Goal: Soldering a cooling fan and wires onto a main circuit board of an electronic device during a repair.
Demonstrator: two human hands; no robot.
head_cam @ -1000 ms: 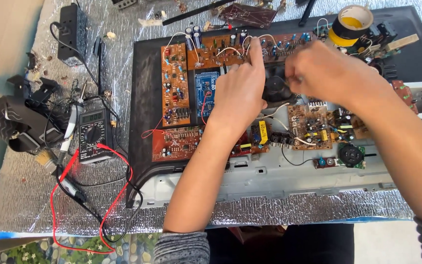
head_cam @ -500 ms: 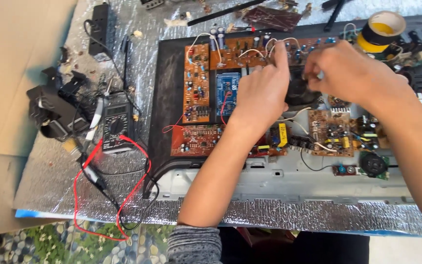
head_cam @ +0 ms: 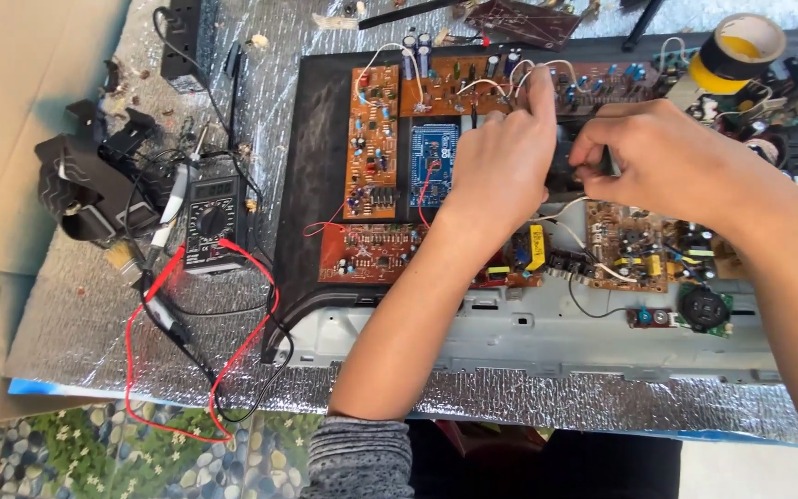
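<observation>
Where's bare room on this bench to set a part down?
Bare foil mat shows left of the red lead, below the multimeter, and the cardboard at far left. The grey chassis rail is bare too. It is crowded around both hands and by the tape roll.

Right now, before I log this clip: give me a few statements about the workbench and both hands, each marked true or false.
1. Both hands work over the circuit boards. True.
2. The multimeter lies to the right of the boards. False: it lies to their left.
3. The multimeter has red and black leads. True.
4. The left hand holds the tape roll. False: the roll lies untouched at the upper right.
5. The right hand rests on the multimeter. False: it pinches something small over the boards.
</observation>
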